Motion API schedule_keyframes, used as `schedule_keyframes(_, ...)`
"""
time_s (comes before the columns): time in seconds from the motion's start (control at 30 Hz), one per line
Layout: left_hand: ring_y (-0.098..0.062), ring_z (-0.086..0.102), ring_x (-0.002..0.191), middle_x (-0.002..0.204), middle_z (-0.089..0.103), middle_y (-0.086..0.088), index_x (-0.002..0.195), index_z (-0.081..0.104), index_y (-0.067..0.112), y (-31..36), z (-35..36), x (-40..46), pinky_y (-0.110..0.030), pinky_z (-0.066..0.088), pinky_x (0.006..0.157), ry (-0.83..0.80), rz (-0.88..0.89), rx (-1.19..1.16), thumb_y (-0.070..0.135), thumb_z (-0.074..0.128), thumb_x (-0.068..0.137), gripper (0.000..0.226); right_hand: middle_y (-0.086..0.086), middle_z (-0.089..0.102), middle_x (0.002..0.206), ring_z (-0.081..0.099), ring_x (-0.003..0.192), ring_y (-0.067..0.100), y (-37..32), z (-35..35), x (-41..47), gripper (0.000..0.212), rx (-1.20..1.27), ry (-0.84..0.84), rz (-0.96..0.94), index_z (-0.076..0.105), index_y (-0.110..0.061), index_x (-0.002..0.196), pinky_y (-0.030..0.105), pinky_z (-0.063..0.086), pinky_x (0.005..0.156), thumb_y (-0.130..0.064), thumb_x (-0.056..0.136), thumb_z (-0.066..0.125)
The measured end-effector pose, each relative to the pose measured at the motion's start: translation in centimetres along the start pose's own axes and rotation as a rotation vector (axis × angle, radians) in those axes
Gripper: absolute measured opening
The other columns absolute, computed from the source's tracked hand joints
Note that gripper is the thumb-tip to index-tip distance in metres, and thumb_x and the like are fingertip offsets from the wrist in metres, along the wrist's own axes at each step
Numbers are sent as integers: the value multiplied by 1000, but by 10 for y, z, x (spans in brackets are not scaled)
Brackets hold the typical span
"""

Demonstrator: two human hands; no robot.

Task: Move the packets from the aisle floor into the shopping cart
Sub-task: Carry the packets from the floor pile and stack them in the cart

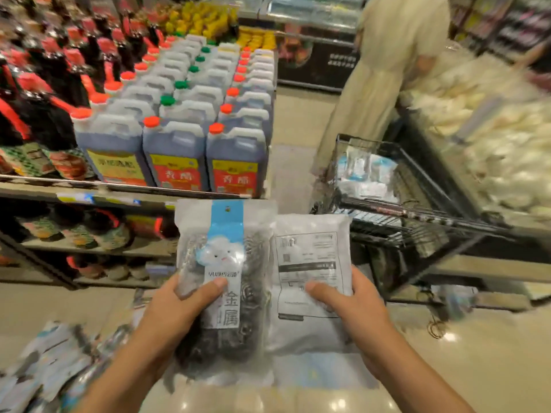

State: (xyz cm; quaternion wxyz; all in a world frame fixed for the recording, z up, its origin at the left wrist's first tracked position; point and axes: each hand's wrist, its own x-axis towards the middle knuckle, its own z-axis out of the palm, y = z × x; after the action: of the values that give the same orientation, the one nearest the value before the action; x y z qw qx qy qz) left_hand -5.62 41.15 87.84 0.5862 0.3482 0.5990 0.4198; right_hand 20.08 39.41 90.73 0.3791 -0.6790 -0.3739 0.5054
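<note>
Both hands are full, centre-bottom of the frame: left hand point(176, 305) has its thumb and fingers wrapped round a scrubber packet point(223, 281) with a blue cloud label, right hand point(354, 308) grips a second packet point(310, 263) showing its printed back. More packets point(56, 362) lie on the floor lower left. Shopping cart point(417, 204) sits centre right, with packets already inside.

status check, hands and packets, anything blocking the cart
Left hand grips blue-label packet; right hand grips white packet. Cart ahead right, path open. More packets on floor.
</note>
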Motion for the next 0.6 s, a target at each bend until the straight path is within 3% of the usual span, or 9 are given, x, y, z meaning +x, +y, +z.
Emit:
schedule_keyframes(0.17,-23,79,95,104,82,-3,121,71,20,23,86,12,-28,61,71,-221,51,83,27,73,86,35,-4,81,102,79,94,18,3,-82,7,31,98,89,12,73,-28,113,51,61,93,-18,85,81)
schedule_keyframes(0.37,-25,77,104,114,80,-2,128,68,25,49,156,51,-46,58,94,-363,62,152,25,79,88,41,-8,81,106,78,97,16,9,-129,36,32,243,200,32,72,-30,115,50,61,93,-18,86,81)
schedule_keyframes(0.53,-26,79,97,106,81,-4,119,71,22,66,206,103,-36,59,78,-393,-2,152,17,69,89,30,-11,80,105,77,98,14,7,-153,83,39,321,283,71,67,-32,115,49,60,95,-20,82,84)
schedule_keyframes(0.6,-28,79,95,106,81,-6,119,71,21,71,226,133,-41,59,80,-407,-43,121,16,72,83,37,-11,80,106,77,99,14,1,-166,108,39,337,315,85,66,-33,113,49,59,95,-22,81,85)
